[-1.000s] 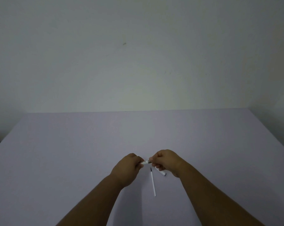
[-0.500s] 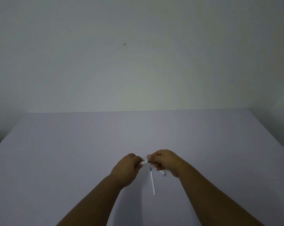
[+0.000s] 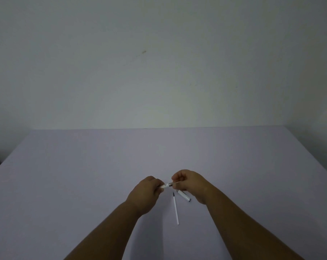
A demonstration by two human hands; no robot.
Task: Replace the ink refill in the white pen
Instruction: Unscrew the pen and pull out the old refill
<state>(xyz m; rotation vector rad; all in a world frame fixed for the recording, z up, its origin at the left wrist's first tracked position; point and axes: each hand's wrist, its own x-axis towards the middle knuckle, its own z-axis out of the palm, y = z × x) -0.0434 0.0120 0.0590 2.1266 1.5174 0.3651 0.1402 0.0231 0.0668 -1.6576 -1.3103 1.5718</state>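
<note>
I see my left hand (image 3: 146, 192) and right hand (image 3: 190, 182) pinching opposite ends of the white pen (image 3: 168, 184), held level above the tabletop (image 3: 84, 175) toward its near edge. Below lie a thin white refill (image 3: 176, 209) and, beside it, the pen cap (image 3: 184, 195).

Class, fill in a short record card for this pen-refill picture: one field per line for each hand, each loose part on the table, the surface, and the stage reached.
left hand: closed on one end of the white pen
right hand: closed on the other end
white pen: held level between the hands, above the table
ink refill: lying loose on the table, dark tip pointing away
pen cap: on the table, partly under the right hand
table: plain pale purple
stage: the loose refill is not yet in the pen
</note>
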